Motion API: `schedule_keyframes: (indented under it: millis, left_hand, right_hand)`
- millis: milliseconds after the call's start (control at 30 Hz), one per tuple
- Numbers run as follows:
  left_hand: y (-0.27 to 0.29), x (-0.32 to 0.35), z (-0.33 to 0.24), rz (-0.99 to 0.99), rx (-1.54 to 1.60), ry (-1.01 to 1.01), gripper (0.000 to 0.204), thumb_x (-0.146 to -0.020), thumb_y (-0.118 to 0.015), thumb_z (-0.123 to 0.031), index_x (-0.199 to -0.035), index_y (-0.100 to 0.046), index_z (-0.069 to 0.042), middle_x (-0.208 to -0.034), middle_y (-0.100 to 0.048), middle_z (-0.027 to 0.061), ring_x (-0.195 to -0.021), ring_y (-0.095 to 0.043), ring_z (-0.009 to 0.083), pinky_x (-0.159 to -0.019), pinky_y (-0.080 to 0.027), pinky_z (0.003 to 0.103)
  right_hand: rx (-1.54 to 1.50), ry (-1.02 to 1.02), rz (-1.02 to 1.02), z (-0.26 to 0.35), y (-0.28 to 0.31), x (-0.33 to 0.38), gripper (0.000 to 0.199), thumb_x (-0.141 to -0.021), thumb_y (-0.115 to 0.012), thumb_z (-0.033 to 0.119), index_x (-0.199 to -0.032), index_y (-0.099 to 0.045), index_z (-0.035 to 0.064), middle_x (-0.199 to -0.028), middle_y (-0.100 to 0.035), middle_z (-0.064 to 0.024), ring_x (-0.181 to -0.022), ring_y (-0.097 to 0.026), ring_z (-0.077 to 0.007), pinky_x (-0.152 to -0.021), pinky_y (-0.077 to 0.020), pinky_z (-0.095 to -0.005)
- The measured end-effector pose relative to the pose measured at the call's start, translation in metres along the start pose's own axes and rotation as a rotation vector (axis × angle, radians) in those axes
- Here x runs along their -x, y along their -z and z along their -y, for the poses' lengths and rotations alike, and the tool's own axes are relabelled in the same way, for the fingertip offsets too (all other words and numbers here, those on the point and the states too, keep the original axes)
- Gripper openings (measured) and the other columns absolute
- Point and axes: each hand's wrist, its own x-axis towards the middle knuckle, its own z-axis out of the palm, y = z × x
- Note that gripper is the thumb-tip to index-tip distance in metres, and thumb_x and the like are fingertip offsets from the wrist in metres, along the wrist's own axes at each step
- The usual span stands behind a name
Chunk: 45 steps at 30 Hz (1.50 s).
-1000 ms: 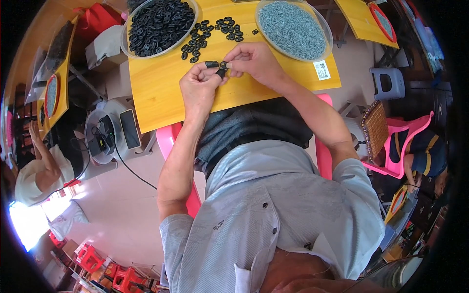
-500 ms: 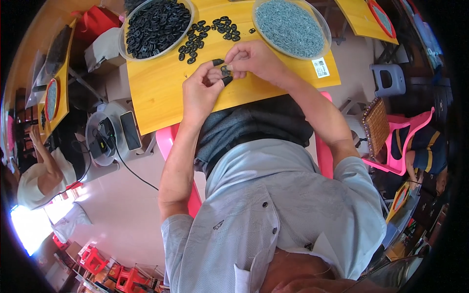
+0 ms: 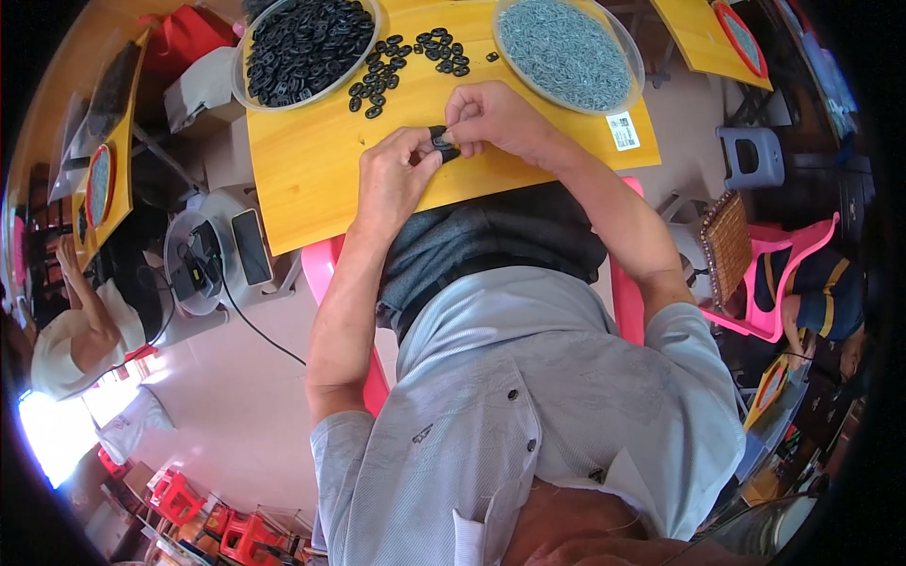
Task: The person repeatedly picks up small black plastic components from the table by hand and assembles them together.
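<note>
My left hand (image 3: 394, 179) pinches a small black oval plastic piece (image 3: 442, 144) between thumb and forefinger, over the near part of the yellow table (image 3: 311, 179). Dark covers sit on those two fingertips. From the right, my right hand (image 3: 495, 121) meets it, fingertips closed against the piece; whatever they hold is too small to make out. Beyond my hands, several loose black oval pieces (image 3: 377, 83) lie scattered on the table. At the far left stands a clear round tub of black pieces (image 3: 307, 52); at the far right, another holds grey-blue screw-like parts (image 3: 564, 55).
A white label (image 3: 622, 131) is stuck near the table's right edge. To the left, a phone (image 3: 251, 247) and a tub with a black charger (image 3: 196, 264) rest on a stool. Two other people sit at either side. A pink chair (image 3: 812, 255) stands right.
My left fingers have closed more tightly round the black oval piece, and the right fingertips have come onto it. The view has shifted slightly.
</note>
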Motion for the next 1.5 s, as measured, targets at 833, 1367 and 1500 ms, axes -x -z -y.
schedule_keyframes:
  millis: [833,1367,1500]
  left_hand:
    - [-0.005,0.002,-0.009,-0.080,0.160,0.177,0.014,-0.076,-0.070,-0.001,-0.088,-0.065,0.005,-0.075,-0.065,0.0134,-0.063,-0.062,0.0182,-0.061,-0.051,0.031]
    - [-0.001,0.008,-0.003,0.043,-0.009,-0.075,0.015,-0.074,-0.065,-0.004,-0.087,-0.063,0.004,-0.076,-0.060,0.0167,-0.076,-0.059,0.0346,-0.071,-0.048,0.041]
    - [-0.002,0.008,-0.002,0.055,0.006,-0.057,0.014,-0.074,-0.065,-0.004,-0.086,-0.063,0.004,-0.077,-0.059,0.0169,-0.077,-0.059,0.0347,-0.071,-0.048,0.041]
  right_hand:
    - [0.368,0.066,0.002,0.047,0.016,-0.021,0.006,-0.080,-0.062,0.002,-0.086,-0.062,0.0001,-0.072,-0.065,-0.0042,-0.062,-0.063,-0.0104,-0.055,-0.0480,-0.0240]
    - [1.053,0.547,-0.273,0.023,-0.001,-0.092,0.017,-0.082,-0.061,0.008,-0.096,-0.071,0.0047,-0.087,-0.067,-0.0141,-0.084,-0.064,-0.0333,-0.077,-0.0501,-0.0407]
    - [1.149,0.520,-0.272,0.018,-0.006,-0.094,0.015,-0.083,-0.060,0.009,-0.094,-0.070,0.0060,-0.092,-0.066,-0.0127,-0.092,-0.062,-0.0339,-0.080,-0.0487,-0.0432]
